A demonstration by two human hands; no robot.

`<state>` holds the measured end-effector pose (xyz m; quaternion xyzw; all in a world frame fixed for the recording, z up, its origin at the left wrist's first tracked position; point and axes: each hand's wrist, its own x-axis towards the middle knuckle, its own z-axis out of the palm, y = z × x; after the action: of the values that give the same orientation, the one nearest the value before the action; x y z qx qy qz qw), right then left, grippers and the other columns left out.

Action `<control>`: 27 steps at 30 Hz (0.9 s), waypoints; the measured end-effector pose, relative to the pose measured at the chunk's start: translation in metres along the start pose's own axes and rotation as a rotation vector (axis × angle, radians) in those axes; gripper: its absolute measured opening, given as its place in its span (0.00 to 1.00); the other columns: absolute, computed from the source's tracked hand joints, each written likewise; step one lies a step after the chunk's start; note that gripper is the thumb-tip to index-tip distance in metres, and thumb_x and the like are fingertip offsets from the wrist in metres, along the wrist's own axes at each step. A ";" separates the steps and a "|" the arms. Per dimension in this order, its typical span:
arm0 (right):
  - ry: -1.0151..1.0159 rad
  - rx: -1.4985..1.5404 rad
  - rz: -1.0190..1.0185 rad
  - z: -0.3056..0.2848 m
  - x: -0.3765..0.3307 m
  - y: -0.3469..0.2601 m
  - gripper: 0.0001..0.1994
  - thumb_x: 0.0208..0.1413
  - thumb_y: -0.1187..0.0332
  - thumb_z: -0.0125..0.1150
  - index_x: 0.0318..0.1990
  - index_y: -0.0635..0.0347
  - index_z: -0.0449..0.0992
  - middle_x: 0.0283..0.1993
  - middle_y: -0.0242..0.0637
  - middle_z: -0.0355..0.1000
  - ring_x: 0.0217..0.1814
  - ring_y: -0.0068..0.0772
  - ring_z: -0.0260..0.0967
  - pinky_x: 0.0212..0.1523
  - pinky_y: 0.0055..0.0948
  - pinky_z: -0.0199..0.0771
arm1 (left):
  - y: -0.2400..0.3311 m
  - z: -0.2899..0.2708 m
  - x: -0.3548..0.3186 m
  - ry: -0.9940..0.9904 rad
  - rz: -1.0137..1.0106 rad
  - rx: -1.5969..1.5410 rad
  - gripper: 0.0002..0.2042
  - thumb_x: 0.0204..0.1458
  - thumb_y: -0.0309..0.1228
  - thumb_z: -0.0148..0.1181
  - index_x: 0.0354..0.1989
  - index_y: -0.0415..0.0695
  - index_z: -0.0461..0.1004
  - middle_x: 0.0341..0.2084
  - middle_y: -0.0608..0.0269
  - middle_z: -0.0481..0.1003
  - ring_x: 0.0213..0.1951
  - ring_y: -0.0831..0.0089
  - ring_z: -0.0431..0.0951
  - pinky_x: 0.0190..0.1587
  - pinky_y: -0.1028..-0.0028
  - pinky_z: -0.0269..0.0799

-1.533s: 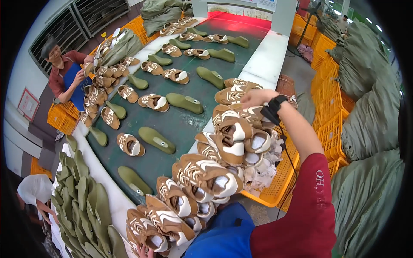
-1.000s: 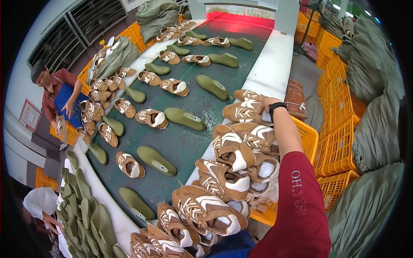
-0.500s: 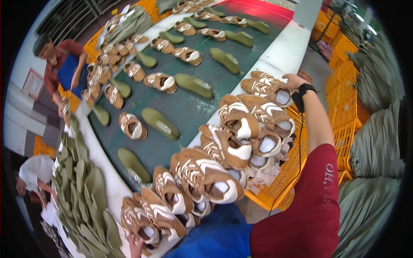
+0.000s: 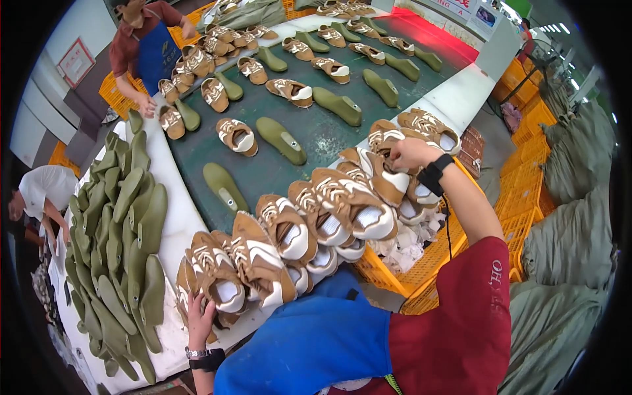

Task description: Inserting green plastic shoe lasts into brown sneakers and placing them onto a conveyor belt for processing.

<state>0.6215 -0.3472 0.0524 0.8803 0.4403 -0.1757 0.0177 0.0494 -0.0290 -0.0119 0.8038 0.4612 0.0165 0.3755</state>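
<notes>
A stacked row of brown shoes with white stripes lines the near edge of the table. My right hand (image 4: 413, 155), wearing a black wrist strap, is closed on the collar of a brown shoe (image 4: 380, 176) towards the row's right end; its fingertips are partly hidden. At the left end, my left hand (image 4: 199, 316) curls its fingers on the heel side of a brown shoe (image 4: 185, 284). Neighbouring shoes hide part of that one. Beyond the row, green shoe lasts (image 4: 281, 140) and more shoes (image 4: 237, 137) lie on the dark green belt (image 4: 191, 155).
A heap of green lasts (image 4: 122, 243) covers the left table. Yellow crates (image 4: 421, 280), one holding pale scraps (image 4: 409, 247), stand at right beside grey-green sacks (image 4: 566, 230). One co-worker (image 4: 148, 46) stands across the belt; another person (image 4: 43, 194) bends at far left.
My right hand has come back from the row's far end to a nearer shoe. The view has shifted. The co-worker's held shoe now lies beside a last on the belt's left edge.
</notes>
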 end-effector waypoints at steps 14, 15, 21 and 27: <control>0.061 -0.249 0.238 0.020 -0.014 -0.048 0.23 0.43 0.74 0.52 0.50 0.44 0.71 0.54 0.43 0.64 0.51 0.46 0.67 0.51 0.37 0.67 | -0.046 -0.017 -0.011 0.087 0.314 -0.011 0.24 0.46 0.32 0.59 0.50 0.34 0.65 0.56 0.43 0.59 0.57 0.52 0.60 0.58 0.66 0.57; 0.089 -0.197 0.276 0.020 -0.013 -0.044 0.20 0.43 0.74 0.52 0.47 0.43 0.73 0.51 0.42 0.66 0.51 0.45 0.67 0.50 0.37 0.67 | -0.043 -0.018 -0.012 0.086 0.332 -0.010 0.23 0.45 0.32 0.59 0.50 0.34 0.65 0.55 0.42 0.60 0.56 0.51 0.62 0.57 0.66 0.58; 0.247 -0.155 0.370 0.019 -0.016 -0.007 0.10 0.50 0.70 0.48 0.37 0.57 0.75 0.41 0.49 0.72 0.47 0.46 0.69 0.46 0.39 0.68 | -0.058 -0.017 -0.026 0.186 0.335 -0.024 0.21 0.45 0.30 0.60 0.48 0.36 0.67 0.52 0.43 0.64 0.54 0.50 0.64 0.55 0.65 0.61; 0.354 -0.197 0.461 -0.003 -0.048 -0.002 0.10 0.48 0.70 0.49 0.37 0.56 0.74 0.39 0.47 0.73 0.44 0.46 0.70 0.44 0.39 0.69 | -0.063 -0.018 -0.024 0.271 0.308 -0.016 0.19 0.45 0.28 0.59 0.47 0.36 0.68 0.52 0.43 0.64 0.54 0.51 0.64 0.55 0.65 0.61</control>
<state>0.5947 -0.3827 0.0713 0.9680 0.2402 0.0324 0.0652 -0.0175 -0.0184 -0.0305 0.8522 0.3790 0.1853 0.3096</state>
